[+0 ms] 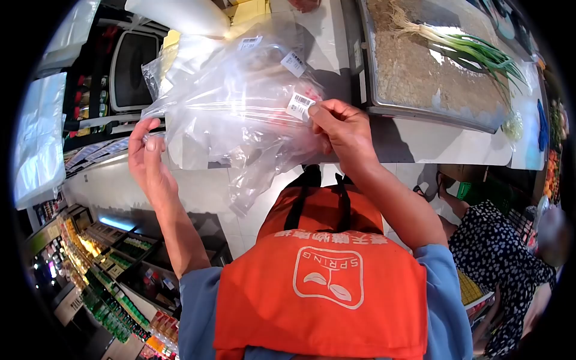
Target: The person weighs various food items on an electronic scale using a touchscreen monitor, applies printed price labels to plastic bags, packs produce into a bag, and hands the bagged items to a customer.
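Clear plastic bags (240, 102) lie in a crumpled heap over the counter's edge, the nearer one pulled taut sideways. At its left end is my left hand (153, 159), fingers curled and closed on the gathered plastic. My right hand (345, 129) pinches a white barcode label (299, 107) at the bag's right side, thumb on top. Whether that label is stuck to the bag I cannot tell. Another barcode label (293, 63) sits just above it, and a smaller label (251, 42) farther back. Something pinkish shows through the plastic near my right hand.
Spring onions (456, 45) lie on a worn metal-edged board (408, 78) at the right of the white counter (444, 141). A plastic roll (180, 15) is at the back left. Stocked shelves (114, 270) stand lower left. A person in a spotted dress (498, 258) is at right.
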A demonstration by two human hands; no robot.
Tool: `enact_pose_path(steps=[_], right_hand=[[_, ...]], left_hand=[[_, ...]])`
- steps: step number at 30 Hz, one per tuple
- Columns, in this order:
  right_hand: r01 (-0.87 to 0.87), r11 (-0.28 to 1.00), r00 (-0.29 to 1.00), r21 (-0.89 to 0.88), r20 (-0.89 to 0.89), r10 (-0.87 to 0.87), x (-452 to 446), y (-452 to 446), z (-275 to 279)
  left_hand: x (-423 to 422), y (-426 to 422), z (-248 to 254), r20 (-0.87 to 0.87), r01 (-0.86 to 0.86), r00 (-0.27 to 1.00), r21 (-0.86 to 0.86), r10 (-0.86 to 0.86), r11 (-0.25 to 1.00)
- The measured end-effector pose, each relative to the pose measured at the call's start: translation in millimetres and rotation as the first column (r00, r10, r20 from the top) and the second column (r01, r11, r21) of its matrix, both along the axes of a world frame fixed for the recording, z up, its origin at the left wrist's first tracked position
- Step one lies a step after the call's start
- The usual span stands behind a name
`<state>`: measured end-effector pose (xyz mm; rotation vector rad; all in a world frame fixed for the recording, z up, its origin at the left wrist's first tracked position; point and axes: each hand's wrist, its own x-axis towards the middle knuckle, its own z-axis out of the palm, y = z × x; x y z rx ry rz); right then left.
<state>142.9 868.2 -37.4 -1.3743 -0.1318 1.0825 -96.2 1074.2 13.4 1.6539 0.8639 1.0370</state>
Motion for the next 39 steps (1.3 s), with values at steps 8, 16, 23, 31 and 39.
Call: enact_pose_path(steps=[8, 16, 23, 31, 39], right_hand=[[-0.068, 0.987, 0.861, -0.145, 0.49, 0.131, 4, 8, -22], [-0.059, 0.938, 0.773, -0.342, 0.578, 0.26, 2, 9, -23], [-0.067, 0.974, 0.824, -0.215, 0.538, 0.176, -11, 0, -16], [0.017, 0.951, 0.729, -0.31, 0.654, 0.201, -19, -1, -16], [0.101, 0.897, 0.592, -0.43, 0.751, 0.293, -22, -10, -14]], left_hand=[[0, -8, 29, 0.029, 0.076, 0.996, 0.09, -0.079, 0.993], [-37, 23, 41, 0.031, 0.036, 0.999, 0.219, -0.043, 0.975], [-26, 38, 59, 0.095, 0.039, 0.994, 0.114, -0.05, 0.993], [-35, 48, 56, 0.079, 0.094, 0.992, 0.108, -0.102, 0.99], [-47, 52, 64, -0.108, 0.232, 0.971, 0.239, -0.212, 0.943]])
